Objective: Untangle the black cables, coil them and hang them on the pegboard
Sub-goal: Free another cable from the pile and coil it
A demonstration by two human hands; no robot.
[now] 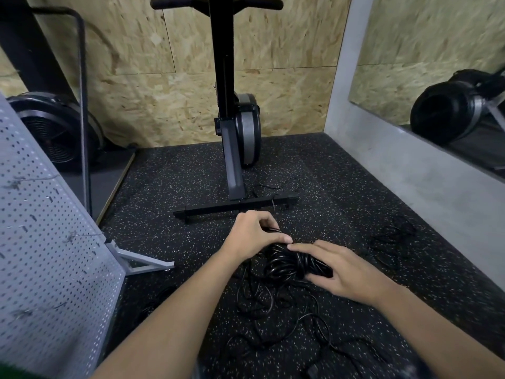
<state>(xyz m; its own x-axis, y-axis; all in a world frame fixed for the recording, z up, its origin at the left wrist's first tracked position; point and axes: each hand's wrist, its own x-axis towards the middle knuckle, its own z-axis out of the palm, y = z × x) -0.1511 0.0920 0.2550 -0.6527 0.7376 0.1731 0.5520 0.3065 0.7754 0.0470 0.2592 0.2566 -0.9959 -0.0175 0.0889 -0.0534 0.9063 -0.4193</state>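
Black cables point(269, 305): thin loose loops lie in a mess on the floor point(177, 187), right of the pegboard point(41, 242) and closest to the person.
Bundle point(289, 262): a fat wad of wound cable just past the loose loops, also right of the pegboard, between both hands.
Right hand point(344, 272): fingers lie over the bundle and the thumb tucks under it, so it holds on.
Left hand point(252, 235): fingers curl round a strand at the top of the bundle.
How it feels: likely light, bendy and floppy. It should not break, but loops can snag.
Where to hold: I think round the middle of the bundle, pulling one loose end at a time.
More cable point(393, 236): a small tangle farther right of the pegboard.
Exercise machine point(237, 138): far back, past the pegboard.
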